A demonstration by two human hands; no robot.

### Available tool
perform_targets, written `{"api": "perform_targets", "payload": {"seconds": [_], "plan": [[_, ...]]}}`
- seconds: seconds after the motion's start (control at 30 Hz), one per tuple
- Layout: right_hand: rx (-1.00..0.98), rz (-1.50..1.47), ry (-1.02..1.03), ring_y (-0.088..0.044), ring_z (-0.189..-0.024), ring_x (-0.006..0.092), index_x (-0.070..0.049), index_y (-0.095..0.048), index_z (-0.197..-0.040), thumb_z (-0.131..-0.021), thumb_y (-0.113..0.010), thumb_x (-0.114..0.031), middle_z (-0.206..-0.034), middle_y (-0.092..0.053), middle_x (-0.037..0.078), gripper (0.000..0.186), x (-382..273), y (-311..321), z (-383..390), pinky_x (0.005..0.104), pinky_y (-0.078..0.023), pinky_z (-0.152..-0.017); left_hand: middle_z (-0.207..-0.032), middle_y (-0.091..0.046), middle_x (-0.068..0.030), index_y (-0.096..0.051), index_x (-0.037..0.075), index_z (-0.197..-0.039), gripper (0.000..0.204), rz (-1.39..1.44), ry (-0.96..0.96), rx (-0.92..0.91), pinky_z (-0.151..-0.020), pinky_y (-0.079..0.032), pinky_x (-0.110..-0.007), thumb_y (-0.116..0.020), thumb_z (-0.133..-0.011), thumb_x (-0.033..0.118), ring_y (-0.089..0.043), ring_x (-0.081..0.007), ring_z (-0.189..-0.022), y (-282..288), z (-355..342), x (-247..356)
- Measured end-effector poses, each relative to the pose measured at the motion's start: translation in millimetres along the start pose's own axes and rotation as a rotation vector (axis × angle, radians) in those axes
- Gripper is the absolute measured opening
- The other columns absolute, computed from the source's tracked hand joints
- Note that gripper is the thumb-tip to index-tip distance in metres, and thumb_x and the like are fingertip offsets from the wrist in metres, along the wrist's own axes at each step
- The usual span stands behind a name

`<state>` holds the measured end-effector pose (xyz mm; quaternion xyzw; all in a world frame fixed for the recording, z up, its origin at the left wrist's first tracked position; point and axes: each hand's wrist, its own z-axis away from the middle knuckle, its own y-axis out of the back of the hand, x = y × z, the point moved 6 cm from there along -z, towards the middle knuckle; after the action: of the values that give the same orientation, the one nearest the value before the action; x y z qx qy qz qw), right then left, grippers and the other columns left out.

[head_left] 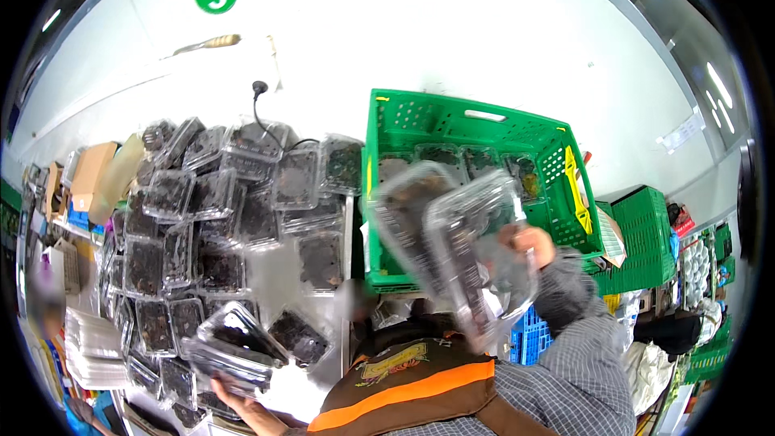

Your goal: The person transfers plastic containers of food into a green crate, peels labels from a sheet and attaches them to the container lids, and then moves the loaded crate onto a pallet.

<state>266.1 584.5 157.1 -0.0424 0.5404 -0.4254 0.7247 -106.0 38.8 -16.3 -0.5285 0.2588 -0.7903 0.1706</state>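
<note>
Over the front of a green crate (472, 105), my right hand (529, 244) is closed on the edge of a clear plastic clamshell box (476, 234). A second clamshell box (408, 210) with dark contents is tilted close against it; motion blurs both. At the lower left, my left hand (242, 408) has its fingers around the near edge of a clear clamshell box (230, 363). Another box (238, 327) with dark contents rests above that one. Inside the crate, several similar boxes (482, 161) stand along the back.
Many filled clamshell boxes (214, 266) crowd the metal table (270, 270) on the left. A stack of pale trays (93, 347) stands beyond them. More green crates (638, 234) are at the right, with a blue crate (529, 339) low beside me. A black plug (259, 87) hangs by the wall.
</note>
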Motion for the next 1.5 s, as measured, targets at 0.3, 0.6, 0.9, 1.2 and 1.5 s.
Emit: {"api": "perform_targets", "payload": {"seconds": [0.3, 0.6, 0.9, 1.2, 1.5], "plan": [[0.497, 0.453, -0.15, -0.06, -0.109, 0.0252, 0.001, -0.059, -0.12, -0.083, -0.062, -0.03, -0.117, -0.064, 0.014, 0.049, -84, 135, 65, 0.038, -0.048, -0.094, -0.119, -0.062, -0.0139, -0.053, 0.003, -0.131, 0.05, -0.334, 0.306, -0.592, -0.086, -0.054, -0.037, -0.055, -0.095, 0.037, -0.062, -0.0241, -0.106, -392, 56, -30], [0.089, 0.246, -0.547, -0.05, -0.12, 0.0268, -0.006, -0.059, -0.118, -0.082, -0.066, -0.035, -0.133, -0.053, 0.008, 0.047, 20, 172, -27, 0.0486, -0.044, -0.097, -0.119, -0.064, -0.008, -0.056, 0.008, -0.129, 0.06, -0.899, 0.791, -0.632, -0.097, -0.039, -0.051, -0.07, -0.085, 0.046, -0.058, -0.0219, -0.111, -482, 71, -220], [0.241, 0.557, -0.58, -0.059, -0.093, 0.0203, 0.003, -0.055, -0.117, -0.085, -0.068, -0.026, -0.104, -0.061, 0.01, 0.045, -51, 266, 44, 0.0414, -0.054, -0.083, -0.119, -0.064, -0.0086, -0.05, 0.003, -0.134, 0.049, -0.754, 0.391, -0.698, -0.08, -0.057, -0.035, -0.067, -0.092, 0.023, -0.066, -0.02, -0.102, -514, 84, -187], [-0.074, 1.724, -0.478, -0.06, -0.101, 0.0255, 0.006, -0.049, -0.131, -0.098, -0.048, -0.051, -0.117, -0.06, 0.016, 0.065, -48, 228, -6, 0.0437, -0.05, -0.085, -0.118, -0.065, -0.0074, -0.055, 0.01, -0.13, 0.043, -0.591, 0.537, -0.665, -0.076, -0.056, -0.033, -0.061, -0.096, 0.036, -0.067, -0.0201, -0.097, -534, 112, -236], [-0.03, 0.474, 0.202, -0.053, -0.116, 0.0183, 0.001, -0.043, -0.138, -0.091, -0.068, -0.023, -0.127, -0.057, 0.009, 0.057, -113, 149, 37, 0.0349, -0.043, -0.101, -0.129, -0.056, -0.0207, -0.044, -0.006, -0.137, 0.077, -1.008, 0.364, -1.454, -0.101, -0.045, -0.04, -0.057, -0.093, 0.057, -0.056, -0.0297, -0.119, -583, 218, -292]]}}
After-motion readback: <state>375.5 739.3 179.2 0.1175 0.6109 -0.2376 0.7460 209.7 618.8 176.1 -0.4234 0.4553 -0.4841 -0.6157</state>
